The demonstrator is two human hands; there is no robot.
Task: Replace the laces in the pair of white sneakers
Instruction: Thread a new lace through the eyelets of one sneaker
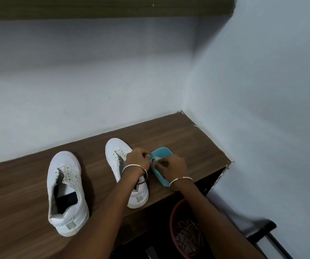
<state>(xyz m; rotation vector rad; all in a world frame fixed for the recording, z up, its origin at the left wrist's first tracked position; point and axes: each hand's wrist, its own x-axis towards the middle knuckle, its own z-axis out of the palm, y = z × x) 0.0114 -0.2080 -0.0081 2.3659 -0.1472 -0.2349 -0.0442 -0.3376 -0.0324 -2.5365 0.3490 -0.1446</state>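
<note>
Lace (pixel 154 159), white, coiled in teal rounded tray (pixel 162 151); left hand (pixel 137 159), right hand (pixel 175 165) both pinch it.

Head view, dim, lit by soft, cool light that gives the walls (pixel 75 81) a blue-grey cast. A broad shadow band lies on the wall beneath the shelf (pixel 94 8); the space under the worktop (pixel 19 184) falls nearly black. The white sneakers (pixel 64 184) render brightest, while the left hand (pixel 137 159) and right hand (pixel 175 165) are underexposed. Wide-angle distortion bows the shelf and worktop edges. Detail is soft throughout: the lace (pixel 155 160) between the hands barely resolves.
</note>
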